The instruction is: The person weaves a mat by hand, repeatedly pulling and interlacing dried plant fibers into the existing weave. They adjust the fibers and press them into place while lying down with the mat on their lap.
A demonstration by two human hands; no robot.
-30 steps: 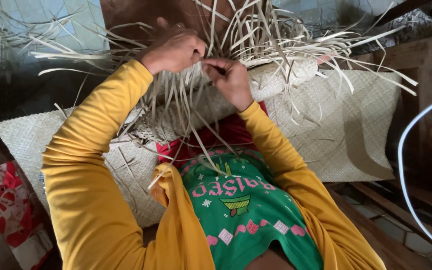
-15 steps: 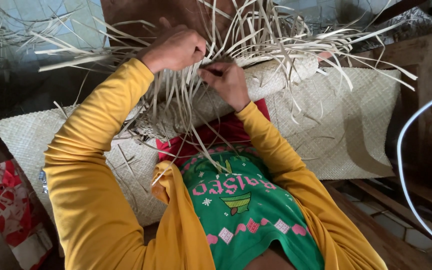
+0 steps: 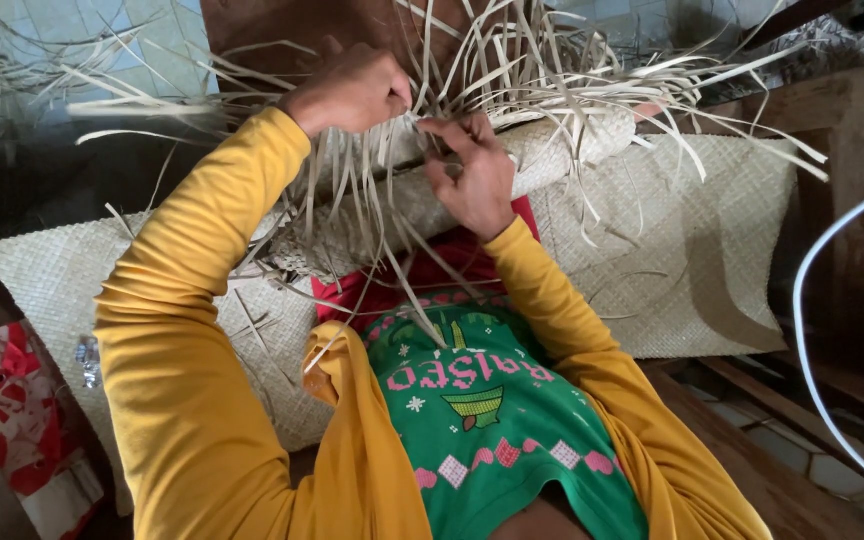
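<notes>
A pale woven straw mat (image 3: pixel 712 250) lies across my lap and over the bench, its near part rolled into a tube. Many loose straw strips (image 3: pixel 542 70) stick up and out from the mat's unfinished edge. My left hand (image 3: pixel 350 92) is closed over a bunch of those strips at the top of the roll. My right hand (image 3: pixel 472 175) sits just right of it, fingers pinching strips at the woven edge. Both arms wear yellow sleeves. Fingertips are partly hidden by the straw.
A wooden bench frame (image 3: pixel 852 200) stands at the right. A white cable (image 3: pixel 812 330) curves down the right side. A red and white patterned cloth (image 3: pixel 12 420) lies at the lower left. Tiled floor shows at the top left, with more loose straw.
My right hand has dropped slightly lower and nearer to me along the woven edge. My left hand stays on the strips at about the same spot.
</notes>
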